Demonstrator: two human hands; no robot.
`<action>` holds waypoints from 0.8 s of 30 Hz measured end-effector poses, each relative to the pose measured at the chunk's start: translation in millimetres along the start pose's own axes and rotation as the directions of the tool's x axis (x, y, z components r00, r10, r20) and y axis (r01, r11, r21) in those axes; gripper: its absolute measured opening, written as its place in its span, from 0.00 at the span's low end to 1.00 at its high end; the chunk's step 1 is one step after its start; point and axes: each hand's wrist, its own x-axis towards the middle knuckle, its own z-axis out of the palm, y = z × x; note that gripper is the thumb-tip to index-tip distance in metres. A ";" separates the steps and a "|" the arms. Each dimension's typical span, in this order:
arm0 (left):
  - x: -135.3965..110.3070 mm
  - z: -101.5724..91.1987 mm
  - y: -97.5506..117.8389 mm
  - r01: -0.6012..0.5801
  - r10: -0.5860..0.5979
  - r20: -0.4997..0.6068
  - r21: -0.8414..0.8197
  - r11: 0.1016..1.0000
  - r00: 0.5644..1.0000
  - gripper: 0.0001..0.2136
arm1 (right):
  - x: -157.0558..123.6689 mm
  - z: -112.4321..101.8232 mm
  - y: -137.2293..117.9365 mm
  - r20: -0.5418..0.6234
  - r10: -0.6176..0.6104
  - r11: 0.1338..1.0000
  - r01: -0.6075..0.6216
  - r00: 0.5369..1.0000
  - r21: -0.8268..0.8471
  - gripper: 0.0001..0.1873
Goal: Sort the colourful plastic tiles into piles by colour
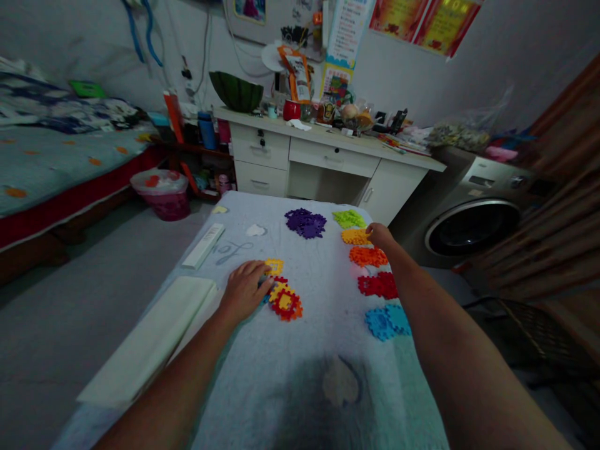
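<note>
My left hand (247, 284) lies at the left of a small joined group of gear-edged plastic building pieces (287, 302), red, yellow, orange and blue. Its fingers and thumb close round the group's left side, partly hiding it. A yellow square frame piece (274, 267) touches its fingertips. Across the table my right hand (379, 235) reaches to the pile of yellow pieces (354, 236), its fingers pinched at the pile's right edge. What lies inside the pinch is mostly hidden. Lime green pieces (349, 218) sit behind, with orange (368, 256), red (377, 285) and blue pieces (387, 321) in front.
Purple pieces (305, 223) lie at the table's far middle. A white folded sheet (154, 337) and a narrow white box (203, 246) line the left side of the cloth-covered table (328, 337). Beyond stand a cluttered desk (262, 150), a washing machine (459, 206) and a bin (164, 197).
</note>
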 end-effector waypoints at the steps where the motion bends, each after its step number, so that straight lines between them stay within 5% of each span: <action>1: 0.0 -0.2 0.3 0.001 -0.001 0.003 0.003 1.000 1.000 0.14 | 1.1 0.4 0.1 0.003 -0.002 1.000 0.002 1.000 0.000 0.16; 11: 0.0 -0.2 0.5 0.006 -0.006 0.015 0.007 1.000 1.000 0.15 | -3.2 -4.9 -5.6 -0.021 -0.034 0.999 0.034 0.999 -0.016 0.14; 16: 0.4 1.6 -0.6 0.013 -0.013 0.001 0.008 1.000 1.000 0.18 | -20.8 -9.0 -39.2 -0.114 -0.208 0.977 0.212 0.972 0.032 0.14; 19: 0.6 1.4 0.1 0.024 -0.024 0.009 0.010 1.000 1.000 0.19 | -44.9 -4.3 -74.1 -0.074 -0.392 0.902 0.399 0.917 0.164 0.12; 24: 0.6 0.6 0.1 0.045 -0.045 -0.004 -0.035 0.998 0.999 0.19 | -98.0 21.1 -132.2 0.074 -0.678 0.701 0.612 0.732 0.366 0.13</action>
